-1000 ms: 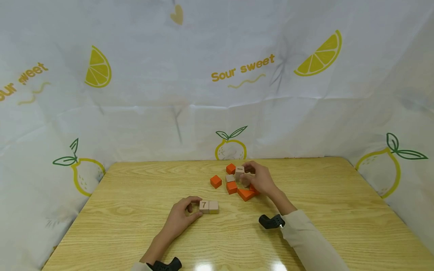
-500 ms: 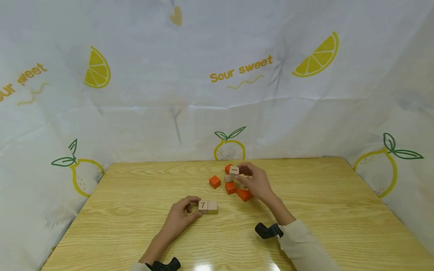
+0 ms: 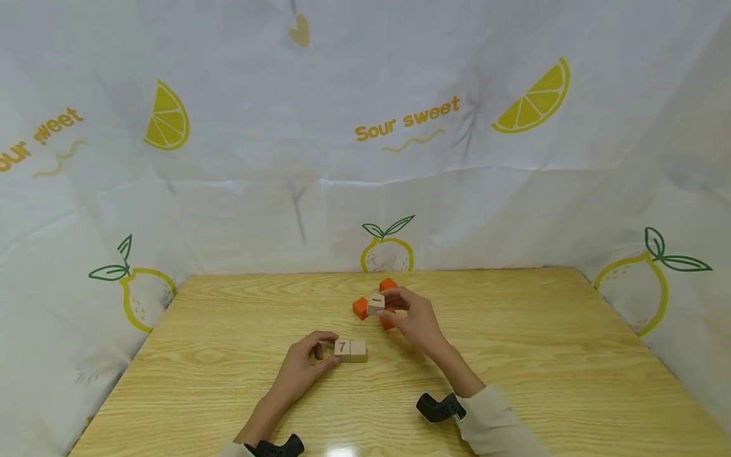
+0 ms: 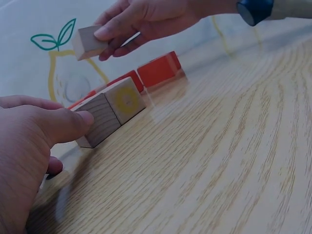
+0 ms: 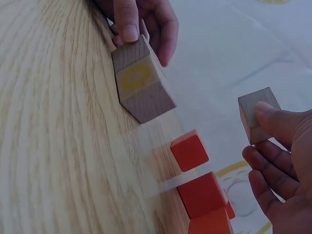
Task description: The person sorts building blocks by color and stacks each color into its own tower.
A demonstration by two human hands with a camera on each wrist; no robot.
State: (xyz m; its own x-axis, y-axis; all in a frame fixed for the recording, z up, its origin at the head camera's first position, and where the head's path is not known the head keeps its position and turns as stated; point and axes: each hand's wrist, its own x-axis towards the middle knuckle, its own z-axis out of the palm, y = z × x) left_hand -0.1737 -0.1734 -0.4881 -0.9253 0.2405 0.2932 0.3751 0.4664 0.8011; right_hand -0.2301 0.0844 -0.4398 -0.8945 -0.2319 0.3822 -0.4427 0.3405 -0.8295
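Note:
My left hand (image 3: 304, 363) pinches a wooden cube marked 7 (image 3: 342, 350) on the table, thumb at its near side. Against that cube's right side stands a second wooden cube (image 3: 358, 351); its side bears a yellow ring-like mark in the left wrist view. Between thumb and fingertips, my right hand (image 3: 418, 322) holds another wooden cube (image 3: 375, 305) with a dash on its top. That cube is up off the table in both wrist views, beyond and right of the pair. Some blocks behind my right hand are hidden in the head view.
Orange-red blocks lie around the right hand: one cube (image 3: 360, 308) to its left, another (image 3: 388, 285) behind it, and a third block (image 3: 386, 319) partly covered by its fingers. A white sheet printed with lemons (image 3: 274, 216) hangs behind the wooden table (image 3: 217, 343).
My right hand has carried the dash-marked cube leftward and slightly nearer, away from the block group. My left hand keeps its hold on the 7 cube in the same place.

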